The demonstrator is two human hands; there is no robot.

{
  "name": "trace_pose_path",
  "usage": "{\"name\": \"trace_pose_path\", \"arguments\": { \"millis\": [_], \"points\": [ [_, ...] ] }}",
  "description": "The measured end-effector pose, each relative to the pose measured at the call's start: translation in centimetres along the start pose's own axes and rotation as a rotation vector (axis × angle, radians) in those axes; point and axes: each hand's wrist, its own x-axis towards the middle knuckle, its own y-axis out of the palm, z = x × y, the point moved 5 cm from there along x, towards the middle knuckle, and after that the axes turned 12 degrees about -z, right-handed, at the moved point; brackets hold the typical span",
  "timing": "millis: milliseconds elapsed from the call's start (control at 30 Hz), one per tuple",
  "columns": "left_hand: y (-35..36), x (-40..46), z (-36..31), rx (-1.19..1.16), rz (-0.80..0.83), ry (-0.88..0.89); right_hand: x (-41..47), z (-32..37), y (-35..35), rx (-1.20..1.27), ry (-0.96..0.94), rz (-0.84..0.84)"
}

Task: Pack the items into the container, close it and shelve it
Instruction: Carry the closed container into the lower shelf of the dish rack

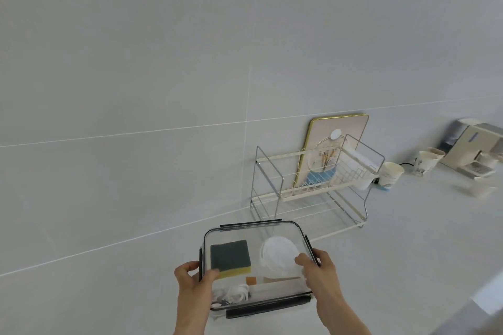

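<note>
Now packing done, we judge: sponge (230, 254) and small items inside container (272, 228), lid on. Left hand (194, 284) and right hand (317, 269) clamp its sides above counter (394, 266). Shelving onto rack (310, 193) left.

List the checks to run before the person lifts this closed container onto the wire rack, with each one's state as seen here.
1. Items inside: sponge, white round lid-like piece and small bits lie under the clear lid: ok.
2. Lid seated on the container: looks flat: ok.
3. All four latches locked: cannot tell.
4. Grip: left hand holds the left edge, right hand the right edge: ok.
5. Room on the rack: lower tier looks free, upper tier holds a basket with things; fit: cannot tell.
6. Path to the rack over the counter: ok.
</note>
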Motion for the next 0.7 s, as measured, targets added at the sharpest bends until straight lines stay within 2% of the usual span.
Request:
{"name": "trace_pose_path", "arguments": {
  "millis": [200,367,533,700],
  "points": [
    [10.2,-2.0,2.0,0.023,0.032,-0.050,8.7,-0.1,-6.8,-0.026,0.011,-0.077],
    [18.7,-3.6,2.8,0.040,-0.014,-0.050,17.0,0.9,-10.6,-0.035,0.040,-0.063],
    [24.5,-3.7,1.5,0.007,-0.096,-0.018,23.7,2.7,-10.9,-0.038,0.033,-0.011],
    [27.2,-1.6,1.3,-0.026,-0.130,0.004,27.8,4.0,-9.1,-0.025,-0.003,0.050]
  ]
}}
